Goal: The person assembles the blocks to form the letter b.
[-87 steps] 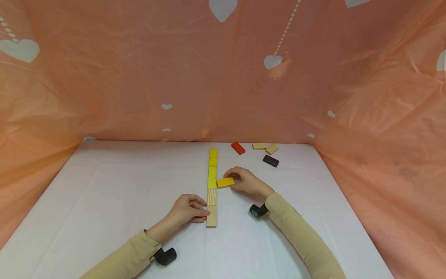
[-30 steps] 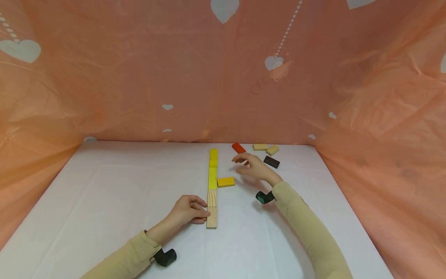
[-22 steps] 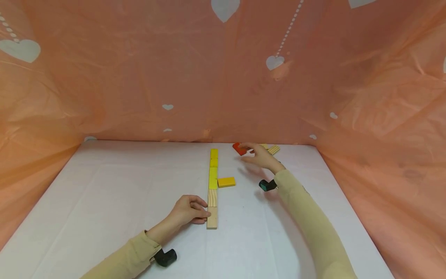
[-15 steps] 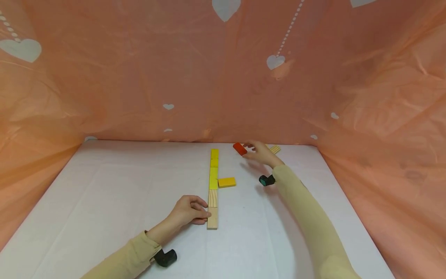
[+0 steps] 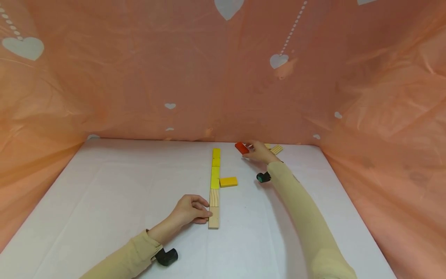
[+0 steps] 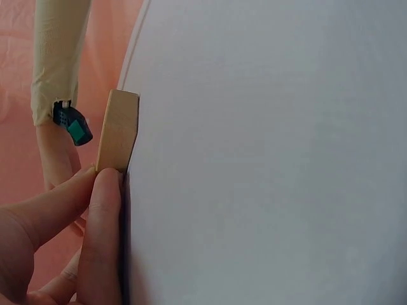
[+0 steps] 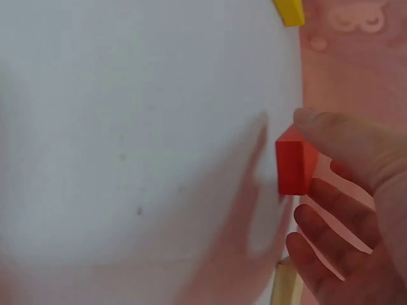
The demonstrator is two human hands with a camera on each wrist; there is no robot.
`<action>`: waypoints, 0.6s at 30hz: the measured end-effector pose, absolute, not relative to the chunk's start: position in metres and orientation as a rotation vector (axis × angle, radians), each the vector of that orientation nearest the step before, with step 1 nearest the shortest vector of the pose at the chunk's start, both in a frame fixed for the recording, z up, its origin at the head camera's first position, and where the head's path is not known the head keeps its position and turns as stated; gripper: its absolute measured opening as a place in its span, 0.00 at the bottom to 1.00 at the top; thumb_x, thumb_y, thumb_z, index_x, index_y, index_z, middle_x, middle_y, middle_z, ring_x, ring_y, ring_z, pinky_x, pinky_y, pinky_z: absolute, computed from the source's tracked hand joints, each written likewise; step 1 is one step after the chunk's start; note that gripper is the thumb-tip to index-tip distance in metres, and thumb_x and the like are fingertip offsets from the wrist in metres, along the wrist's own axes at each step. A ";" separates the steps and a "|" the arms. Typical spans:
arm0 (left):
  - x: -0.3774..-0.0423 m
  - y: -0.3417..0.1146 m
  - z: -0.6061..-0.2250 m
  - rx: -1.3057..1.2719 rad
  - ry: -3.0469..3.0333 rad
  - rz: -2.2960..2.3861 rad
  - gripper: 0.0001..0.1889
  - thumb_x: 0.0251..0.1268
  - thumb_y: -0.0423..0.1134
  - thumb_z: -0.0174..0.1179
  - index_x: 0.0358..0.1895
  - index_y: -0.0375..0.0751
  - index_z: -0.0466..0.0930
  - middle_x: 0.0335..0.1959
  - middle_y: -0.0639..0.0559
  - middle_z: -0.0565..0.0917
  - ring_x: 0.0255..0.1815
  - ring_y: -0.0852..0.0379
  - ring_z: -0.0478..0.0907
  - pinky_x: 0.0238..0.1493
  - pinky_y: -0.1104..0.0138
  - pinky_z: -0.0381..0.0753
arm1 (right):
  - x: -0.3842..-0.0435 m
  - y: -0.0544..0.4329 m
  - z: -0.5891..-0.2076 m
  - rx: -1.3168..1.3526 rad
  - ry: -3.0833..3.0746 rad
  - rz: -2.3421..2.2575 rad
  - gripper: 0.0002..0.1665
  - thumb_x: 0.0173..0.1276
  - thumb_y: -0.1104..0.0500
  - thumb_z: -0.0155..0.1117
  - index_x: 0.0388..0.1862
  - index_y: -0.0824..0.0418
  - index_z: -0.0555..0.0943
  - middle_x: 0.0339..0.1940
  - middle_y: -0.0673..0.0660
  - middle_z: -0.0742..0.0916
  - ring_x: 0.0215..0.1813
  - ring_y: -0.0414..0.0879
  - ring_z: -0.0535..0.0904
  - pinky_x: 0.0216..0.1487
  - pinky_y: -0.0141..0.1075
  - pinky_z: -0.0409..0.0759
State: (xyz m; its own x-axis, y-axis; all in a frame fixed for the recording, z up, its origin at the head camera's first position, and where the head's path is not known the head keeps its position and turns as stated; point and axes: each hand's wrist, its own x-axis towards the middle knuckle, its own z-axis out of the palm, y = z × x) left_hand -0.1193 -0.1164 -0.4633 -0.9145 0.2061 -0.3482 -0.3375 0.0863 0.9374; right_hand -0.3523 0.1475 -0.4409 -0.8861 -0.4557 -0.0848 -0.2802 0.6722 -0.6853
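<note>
On a white-covered desk (image 5: pixel 104 186), a row of yellow and plain wooden blocks (image 5: pixel 215 184) is laid. By the left hand (image 5: pixel 189 209), its nearest block (image 5: pixel 214 222) is touched — whether pinched cannot be told — and by a nudge the row could be skewed. By the right hand (image 5: pixel 260 152), a red block (image 5: pixel 241 148) is pinched near the far edge; loosely held, it could slip.

long beige sleeves (image 5: pixel 303 213), black wrist cameras (image 5: pixel 167 257); green square patch (image 6: pixel 79 131) on right one
</note>
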 end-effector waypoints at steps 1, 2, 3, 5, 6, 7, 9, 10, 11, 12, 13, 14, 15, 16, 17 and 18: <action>-0.119 -0.116 -0.464 -0.130 1.982 1.883 0.16 0.50 0.24 0.70 0.42 0.25 0.76 0.25 0.44 0.82 0.25 0.53 0.83 0.30 0.62 0.87 | -0.353 0.147 -0.442 -0.571 2.636 -1.019 0.34 0.60 0.62 0.72 0.65 0.62 0.71 0.56 0.61 0.77 0.55 0.57 0.71 0.60 0.47 0.75; -0.119 -0.116 -0.464 -0.131 1.983 1.882 0.16 0.50 0.24 0.70 0.42 0.25 0.76 0.25 0.44 0.82 0.25 0.53 0.83 0.30 0.62 0.87 | -0.353 0.146 -0.443 -0.562 2.634 -1.018 0.34 0.60 0.62 0.72 0.65 0.62 0.72 0.55 0.61 0.77 0.54 0.56 0.71 0.60 0.46 0.75; -0.119 -0.116 -0.464 -0.133 1.985 1.881 0.16 0.50 0.24 0.70 0.42 0.25 0.76 0.25 0.44 0.82 0.25 0.53 0.83 0.30 0.62 0.87 | -0.354 0.146 -0.445 -0.561 2.640 -1.010 0.34 0.60 0.62 0.72 0.65 0.62 0.72 0.54 0.60 0.77 0.53 0.55 0.71 0.59 0.46 0.76; -0.119 -0.116 -0.464 -0.133 1.984 1.881 0.16 0.50 0.24 0.70 0.42 0.25 0.76 0.25 0.44 0.82 0.25 0.53 0.83 0.30 0.62 0.87 | -0.355 0.145 -0.447 -0.598 2.666 -0.985 0.33 0.61 0.63 0.70 0.65 0.63 0.72 0.53 0.61 0.78 0.52 0.55 0.72 0.58 0.45 0.76; -0.119 -0.115 -0.464 -0.132 1.985 1.881 0.16 0.50 0.24 0.70 0.42 0.25 0.76 0.25 0.44 0.82 0.25 0.53 0.83 0.30 0.62 0.87 | -0.355 0.145 -0.449 -0.613 2.684 -0.971 0.32 0.61 0.63 0.70 0.64 0.63 0.72 0.52 0.61 0.79 0.51 0.55 0.72 0.58 0.44 0.76; -0.119 -0.115 -0.464 -0.128 1.985 1.881 0.17 0.50 0.25 0.70 0.42 0.25 0.76 0.25 0.44 0.82 0.25 0.53 0.83 0.30 0.62 0.87 | -0.355 0.145 -0.450 -0.627 2.700 -0.955 0.32 0.62 0.63 0.70 0.65 0.64 0.72 0.51 0.61 0.79 0.50 0.55 0.72 0.58 0.44 0.76; -0.119 -0.115 -0.464 -0.127 1.983 1.881 0.17 0.50 0.25 0.70 0.42 0.25 0.76 0.26 0.44 0.82 0.25 0.53 0.83 0.30 0.62 0.87 | -0.356 0.145 -0.451 -0.643 2.728 -0.932 0.29 0.63 0.64 0.68 0.63 0.65 0.73 0.50 0.62 0.80 0.49 0.55 0.73 0.57 0.44 0.77; -0.119 -0.115 -0.464 -0.126 1.984 1.880 0.17 0.50 0.25 0.70 0.42 0.25 0.76 0.26 0.44 0.82 0.25 0.52 0.83 0.30 0.62 0.87 | -0.356 0.145 -0.451 -0.641 2.734 -0.924 0.27 0.63 0.65 0.67 0.62 0.66 0.74 0.50 0.62 0.80 0.49 0.55 0.73 0.57 0.44 0.77; -0.119 -0.115 -0.464 -0.127 1.985 1.878 0.17 0.50 0.25 0.70 0.43 0.25 0.76 0.26 0.44 0.82 0.25 0.52 0.83 0.30 0.62 0.87 | -0.356 0.145 -0.451 -0.635 2.737 -0.913 0.25 0.64 0.66 0.66 0.60 0.67 0.74 0.48 0.62 0.80 0.48 0.55 0.73 0.56 0.44 0.77; -0.119 -0.115 -0.464 -0.129 1.987 1.876 0.17 0.50 0.25 0.70 0.43 0.25 0.76 0.26 0.44 0.82 0.25 0.53 0.83 0.30 0.62 0.87 | -0.356 0.145 -0.451 -0.630 2.738 -0.901 0.24 0.64 0.67 0.65 0.59 0.67 0.75 0.48 0.63 0.80 0.48 0.55 0.73 0.56 0.44 0.77; -0.119 -0.115 -0.464 -0.130 1.987 1.876 0.17 0.50 0.25 0.70 0.43 0.25 0.76 0.26 0.44 0.82 0.25 0.53 0.83 0.30 0.62 0.87 | -0.356 0.145 -0.450 -0.622 2.736 -0.887 0.23 0.64 0.68 0.63 0.58 0.68 0.75 0.47 0.63 0.80 0.47 0.55 0.73 0.55 0.44 0.77; -0.119 -0.115 -0.464 -0.132 1.988 1.876 0.17 0.50 0.25 0.70 0.42 0.25 0.76 0.26 0.44 0.82 0.25 0.53 0.83 0.30 0.62 0.87 | -0.356 0.145 -0.449 -0.615 2.731 -0.876 0.22 0.64 0.69 0.62 0.57 0.68 0.75 0.47 0.63 0.80 0.47 0.56 0.73 0.55 0.44 0.77; -0.119 -0.115 -0.465 -0.133 1.989 1.876 0.17 0.50 0.25 0.70 0.42 0.25 0.76 0.26 0.44 0.82 0.25 0.53 0.83 0.30 0.62 0.87 | -0.355 0.145 -0.448 -0.606 2.726 -0.865 0.21 0.63 0.70 0.61 0.57 0.68 0.76 0.47 0.63 0.80 0.48 0.55 0.73 0.55 0.44 0.77; -0.119 -0.115 -0.465 -0.133 1.990 1.876 0.17 0.50 0.25 0.70 0.42 0.25 0.76 0.26 0.44 0.82 0.25 0.53 0.83 0.30 0.62 0.87 | -0.355 0.145 -0.447 -0.595 2.716 -0.861 0.21 0.63 0.70 0.60 0.57 0.68 0.76 0.48 0.63 0.80 0.48 0.55 0.72 0.56 0.44 0.76; -0.119 -0.115 -0.465 -0.134 1.990 1.877 0.17 0.50 0.24 0.70 0.42 0.25 0.76 0.26 0.44 0.82 0.25 0.52 0.83 0.30 0.62 0.87 | -0.355 0.144 -0.447 -0.590 2.708 -0.858 0.22 0.63 0.71 0.59 0.57 0.67 0.76 0.49 0.63 0.80 0.49 0.56 0.72 0.56 0.44 0.76; -0.119 -0.116 -0.466 -0.134 1.991 1.877 0.16 0.50 0.24 0.70 0.42 0.25 0.76 0.26 0.44 0.82 0.25 0.52 0.83 0.30 0.62 0.87 | -0.354 0.145 -0.446 -0.586 2.700 -0.857 0.22 0.63 0.72 0.59 0.57 0.67 0.77 0.51 0.63 0.80 0.50 0.56 0.71 0.58 0.44 0.76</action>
